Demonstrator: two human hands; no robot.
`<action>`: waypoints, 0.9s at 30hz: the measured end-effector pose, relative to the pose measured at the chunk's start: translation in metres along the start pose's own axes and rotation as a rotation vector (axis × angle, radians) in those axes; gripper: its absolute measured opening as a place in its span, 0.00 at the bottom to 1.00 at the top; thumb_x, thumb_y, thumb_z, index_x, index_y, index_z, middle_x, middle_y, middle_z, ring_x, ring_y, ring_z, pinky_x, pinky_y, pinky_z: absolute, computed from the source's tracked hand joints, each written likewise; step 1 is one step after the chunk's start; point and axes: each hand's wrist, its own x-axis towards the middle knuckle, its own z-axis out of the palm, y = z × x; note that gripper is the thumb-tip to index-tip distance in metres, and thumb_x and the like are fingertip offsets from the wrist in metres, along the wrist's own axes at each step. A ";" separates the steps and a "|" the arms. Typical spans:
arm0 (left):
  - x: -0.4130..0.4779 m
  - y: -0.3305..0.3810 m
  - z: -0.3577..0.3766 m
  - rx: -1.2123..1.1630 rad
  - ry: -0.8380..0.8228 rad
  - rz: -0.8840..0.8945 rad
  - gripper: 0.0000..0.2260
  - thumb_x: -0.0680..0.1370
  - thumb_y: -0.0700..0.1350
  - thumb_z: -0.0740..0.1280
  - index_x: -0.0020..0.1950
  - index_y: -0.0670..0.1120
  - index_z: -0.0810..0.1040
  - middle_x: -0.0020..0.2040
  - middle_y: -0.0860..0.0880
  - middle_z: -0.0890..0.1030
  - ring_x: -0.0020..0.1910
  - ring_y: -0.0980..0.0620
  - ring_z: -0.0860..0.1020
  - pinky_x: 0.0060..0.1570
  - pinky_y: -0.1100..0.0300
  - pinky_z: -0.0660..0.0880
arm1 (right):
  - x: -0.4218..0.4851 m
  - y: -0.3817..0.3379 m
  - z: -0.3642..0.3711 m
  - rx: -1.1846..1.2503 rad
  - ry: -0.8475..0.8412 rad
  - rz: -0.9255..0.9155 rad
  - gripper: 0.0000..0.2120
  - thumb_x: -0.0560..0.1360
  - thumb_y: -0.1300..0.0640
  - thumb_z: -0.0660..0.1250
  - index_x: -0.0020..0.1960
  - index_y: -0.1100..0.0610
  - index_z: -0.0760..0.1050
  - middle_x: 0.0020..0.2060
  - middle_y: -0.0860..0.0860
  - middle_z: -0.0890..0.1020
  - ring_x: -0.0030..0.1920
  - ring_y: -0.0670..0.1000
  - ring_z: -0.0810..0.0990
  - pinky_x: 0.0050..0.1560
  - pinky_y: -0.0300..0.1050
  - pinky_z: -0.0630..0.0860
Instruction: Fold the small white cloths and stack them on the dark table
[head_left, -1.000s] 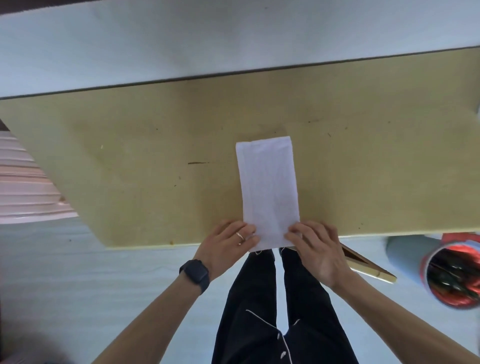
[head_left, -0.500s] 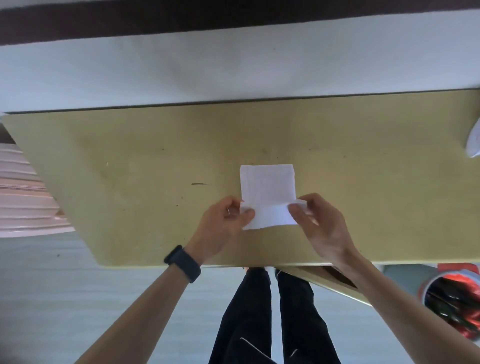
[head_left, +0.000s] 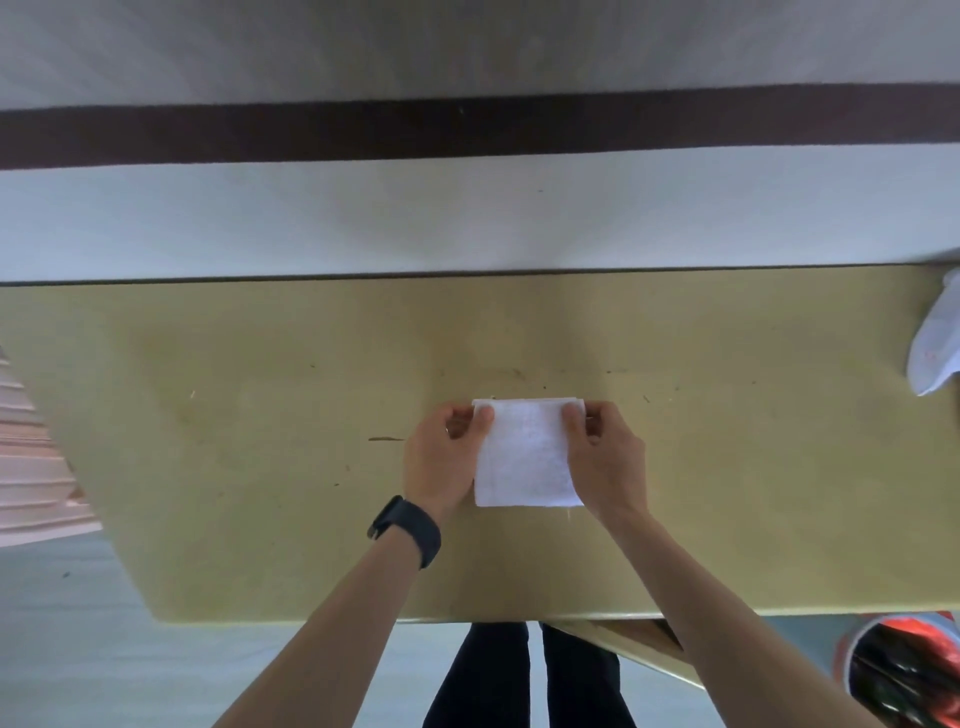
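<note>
Folded white cloth (head_left: 524, 462), your left hand (head_left: 441, 462) pinches its 10 o'clock corner, your right hand (head_left: 605, 462) pinches its 2 o'clock corner

A red-rimmed bin (head_left: 904, 670) sits lower right, a pink slatted object (head_left: 31, 483) left.

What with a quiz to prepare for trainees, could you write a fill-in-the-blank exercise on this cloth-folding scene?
1. The left hand and the right hand each pinch a far corner of the ____ cloth.
2. A dark watch sits on the person's ____ wrist.
3. The red container stands on the person's ____ side.
Missing words: white; left; right.
</note>
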 end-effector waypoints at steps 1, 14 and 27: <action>0.001 0.000 0.001 0.013 0.005 -0.005 0.13 0.78 0.59 0.68 0.52 0.51 0.79 0.46 0.56 0.83 0.46 0.55 0.81 0.49 0.50 0.81 | 0.002 -0.001 0.000 -0.017 0.001 0.002 0.10 0.81 0.44 0.60 0.49 0.49 0.76 0.39 0.42 0.81 0.41 0.44 0.79 0.37 0.41 0.72; 0.001 0.008 0.008 0.178 0.084 0.052 0.10 0.79 0.58 0.66 0.47 0.52 0.74 0.40 0.57 0.80 0.38 0.58 0.78 0.33 0.64 0.69 | 0.011 -0.003 0.007 -0.317 0.023 -0.055 0.12 0.81 0.41 0.53 0.49 0.48 0.68 0.36 0.46 0.80 0.37 0.52 0.79 0.40 0.52 0.78; -0.024 -0.014 0.018 0.678 0.218 0.588 0.17 0.78 0.57 0.63 0.62 0.48 0.74 0.55 0.50 0.79 0.50 0.47 0.77 0.43 0.54 0.76 | -0.005 0.011 -0.030 -0.671 0.200 -0.253 0.25 0.78 0.44 0.62 0.69 0.59 0.68 0.64 0.56 0.72 0.60 0.59 0.70 0.55 0.53 0.73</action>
